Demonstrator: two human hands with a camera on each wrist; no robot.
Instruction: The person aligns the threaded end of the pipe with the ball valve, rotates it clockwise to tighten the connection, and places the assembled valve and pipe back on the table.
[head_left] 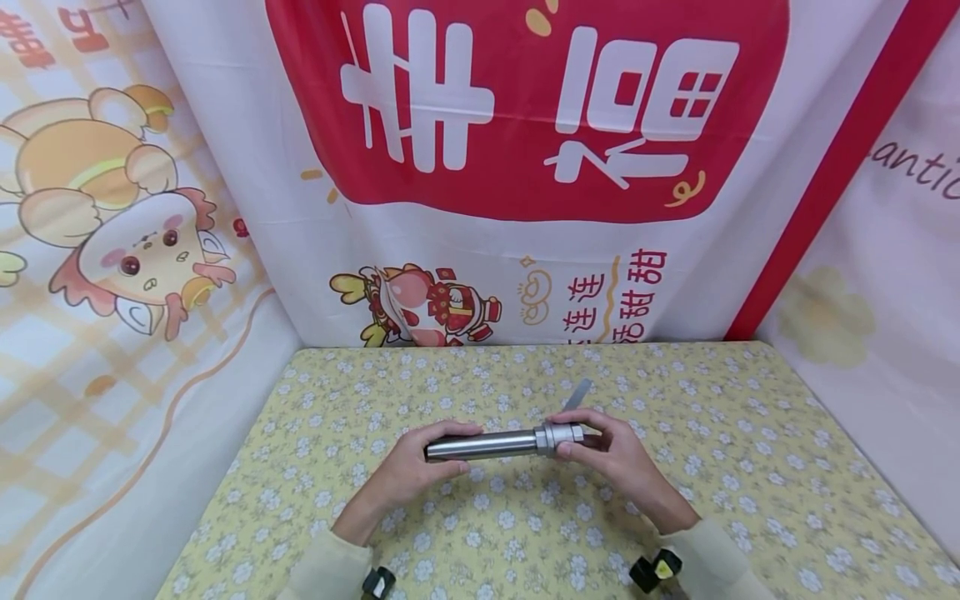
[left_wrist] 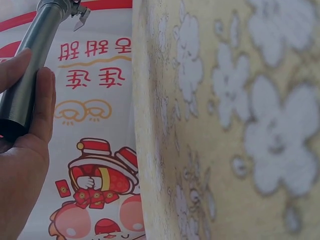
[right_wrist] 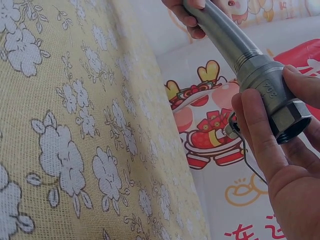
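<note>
A straight steel pipe (head_left: 487, 445) is held up over the table, lying nearly level across the head view. My left hand (head_left: 408, 467) grips its plain left end between thumb and fingers; the left wrist view shows the hollow pipe end (left_wrist: 14, 127) against the palm. On the pipe's right end sits a steel ball valve (head_left: 557, 437), gripped by thumb and fingers of my right hand (head_left: 621, 460). A flat lever handle (head_left: 577, 394) sticks out from the valve, away from me. In the right wrist view, pipe threads (right_wrist: 247, 59) show at the joint, and the valve's hexagonal outer end (right_wrist: 292, 120) is open.
A yellow flowered cloth covers the table (head_left: 510, 533). Behind it hangs a white and red printed curtain (head_left: 525, 192), with more printed cloth (head_left: 135, 400) at the left side and pale cloth (head_left: 885, 375) at the right. Both wrists wear dark camera mounts (head_left: 656, 570).
</note>
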